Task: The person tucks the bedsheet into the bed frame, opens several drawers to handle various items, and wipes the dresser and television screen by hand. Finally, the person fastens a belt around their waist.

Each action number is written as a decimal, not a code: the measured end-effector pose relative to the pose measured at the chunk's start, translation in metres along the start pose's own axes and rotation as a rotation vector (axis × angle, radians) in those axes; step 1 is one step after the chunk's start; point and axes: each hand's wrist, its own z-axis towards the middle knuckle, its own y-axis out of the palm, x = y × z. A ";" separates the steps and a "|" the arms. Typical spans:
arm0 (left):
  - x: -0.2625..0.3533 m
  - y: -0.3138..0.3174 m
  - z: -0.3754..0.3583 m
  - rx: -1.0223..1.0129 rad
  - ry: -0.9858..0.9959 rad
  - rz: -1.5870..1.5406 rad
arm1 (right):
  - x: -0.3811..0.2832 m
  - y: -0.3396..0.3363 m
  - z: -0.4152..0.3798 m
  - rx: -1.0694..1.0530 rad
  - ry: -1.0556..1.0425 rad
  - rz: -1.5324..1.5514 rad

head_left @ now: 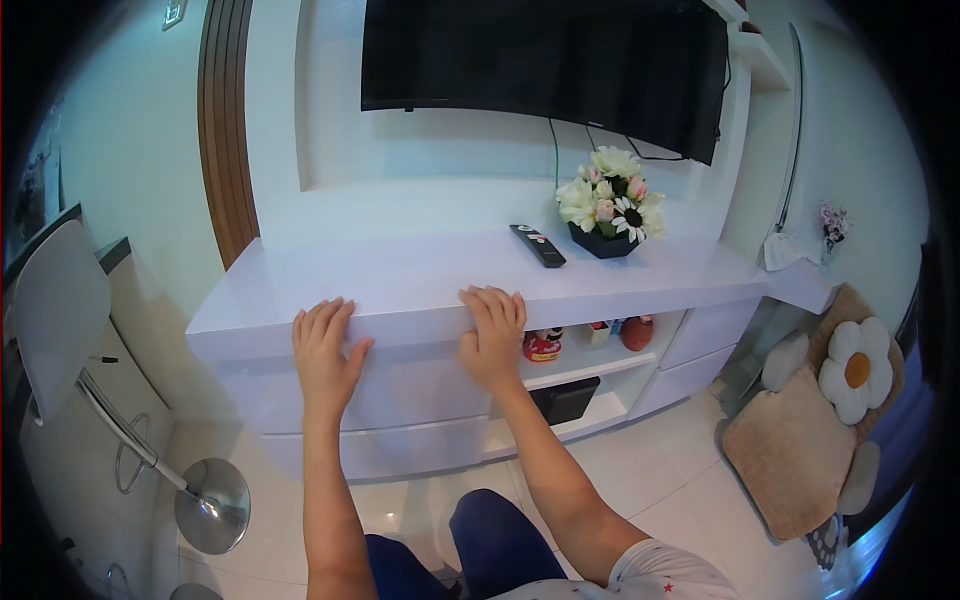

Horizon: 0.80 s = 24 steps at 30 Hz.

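Observation:
My left hand (326,352) lies over the front edge of the white TV cabinet (410,262), its fingertips on the top and its thumb apart against the front. Farther right along the same edge rests my right hand (490,335), fingers stretched onto the top and thumb toward the left. Neither hand holds anything. Behind my right hand, a black remote control (538,246) lies on the cabinet top. Beside it stands a black pot (603,241) with white and pink flowers (612,197).
A television (540,65) hangs above the cabinet. Open shelves (590,372) below hold a red figure (543,345), a round reddish object (637,332) and a dark box (566,400). A bar stool (212,505) stands left; a cushioned chair (790,450) with a flower cushion (855,370) stands right.

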 end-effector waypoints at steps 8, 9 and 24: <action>-0.005 0.007 -0.001 -0.030 -0.033 -0.009 | 0.000 -0.010 0.003 -0.097 0.010 0.024; -0.005 0.005 -0.002 -0.047 -0.029 -0.007 | 0.000 -0.010 0.002 -0.109 0.019 0.022; 0.002 -0.014 0.020 -0.293 -0.270 -0.129 | -0.022 -0.045 0.046 -0.541 0.263 0.016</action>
